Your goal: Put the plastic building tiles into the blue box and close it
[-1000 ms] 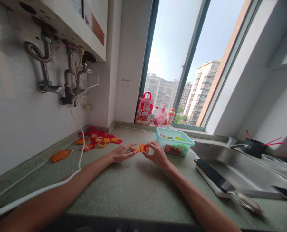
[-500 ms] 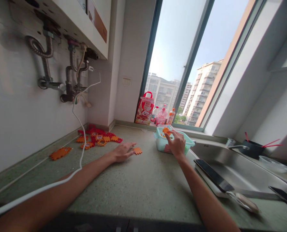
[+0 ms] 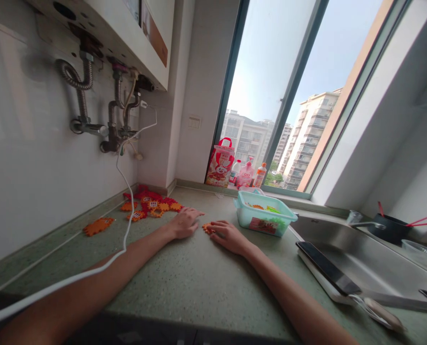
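Note:
On the countertop, an orange toothed toy piece [image 3: 206, 228] lies under the fingertips of my right hand [image 3: 231, 237]; fingers and thumb close around its near side and partly hide it. My left hand [image 3: 184, 223] rests just left of that piece, fingers stretched out and holding nothing. Behind it is a pile of red and orange toothed pieces [image 3: 154, 203], some with white window-like grids. A separate orange piece [image 3: 98, 226] lies farther left. To the right stands a light-teal plastic bin [image 3: 244, 218] with orange and yellow-green pieces inside.
A white cable [image 3: 126, 235] runs over my left forearm. Right of my right arm, a black phone [image 3: 328, 267] lies beside the steel sink [image 3: 357, 249]. A red-and-white bag [image 3: 220, 165] and several bottles [image 3: 247, 175] stand by the window. Metal pipes [image 3: 86, 91] hang on the left wall.
My right hand has let go of the orange piece it held over the bin and moved down-left to the piece on the counter. The left hand stays nearly in place.

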`<action>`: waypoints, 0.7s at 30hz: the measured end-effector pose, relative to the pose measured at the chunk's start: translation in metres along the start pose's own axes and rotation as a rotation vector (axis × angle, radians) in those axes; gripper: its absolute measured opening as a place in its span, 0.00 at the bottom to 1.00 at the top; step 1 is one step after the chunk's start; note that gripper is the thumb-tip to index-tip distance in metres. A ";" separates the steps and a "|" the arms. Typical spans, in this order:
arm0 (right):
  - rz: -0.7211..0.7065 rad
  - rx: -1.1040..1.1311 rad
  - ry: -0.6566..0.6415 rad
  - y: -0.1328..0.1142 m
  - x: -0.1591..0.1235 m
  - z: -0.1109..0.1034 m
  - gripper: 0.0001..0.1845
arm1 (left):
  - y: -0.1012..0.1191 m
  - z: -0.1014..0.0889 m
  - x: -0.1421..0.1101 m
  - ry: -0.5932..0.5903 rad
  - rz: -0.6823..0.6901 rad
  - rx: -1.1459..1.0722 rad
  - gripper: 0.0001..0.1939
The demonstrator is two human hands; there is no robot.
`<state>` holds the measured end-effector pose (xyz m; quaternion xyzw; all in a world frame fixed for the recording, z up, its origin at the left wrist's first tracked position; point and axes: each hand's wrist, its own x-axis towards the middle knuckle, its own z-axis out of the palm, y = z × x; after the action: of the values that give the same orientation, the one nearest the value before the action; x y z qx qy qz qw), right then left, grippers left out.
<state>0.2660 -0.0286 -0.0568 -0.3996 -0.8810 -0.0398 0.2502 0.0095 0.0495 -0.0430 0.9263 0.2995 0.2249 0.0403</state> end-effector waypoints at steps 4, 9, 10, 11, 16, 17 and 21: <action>0.041 0.023 0.029 0.001 -0.002 -0.003 0.14 | -0.033 -0.008 -0.003 -0.067 -0.271 0.177 0.31; 0.077 0.041 0.015 0.000 -0.005 -0.012 0.12 | -0.088 -0.018 -0.014 0.045 -0.673 0.227 0.45; 0.068 0.034 0.016 0.000 -0.005 -0.014 0.11 | -0.097 -0.019 -0.016 0.083 -0.702 0.219 0.46; 0.049 0.017 0.020 -0.001 -0.005 -0.016 0.10 | -0.103 -0.019 -0.018 0.113 -0.714 0.212 0.47; -0.029 -0.159 0.228 0.001 -0.009 -0.047 0.10 | -0.104 -0.014 -0.018 0.068 -0.718 0.196 0.44; -0.003 -0.199 0.325 0.004 -0.012 -0.057 0.11 | -0.099 -0.012 -0.016 0.037 -0.707 0.188 0.43; 0.211 -0.365 0.745 0.023 -0.026 -0.097 0.14 | -0.071 -0.004 -0.008 -0.052 -0.581 0.154 0.42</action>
<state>0.3368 -0.0569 0.0122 -0.4836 -0.6631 -0.3110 0.4793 -0.0360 0.1028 -0.0572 0.8076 0.5672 0.1566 0.0401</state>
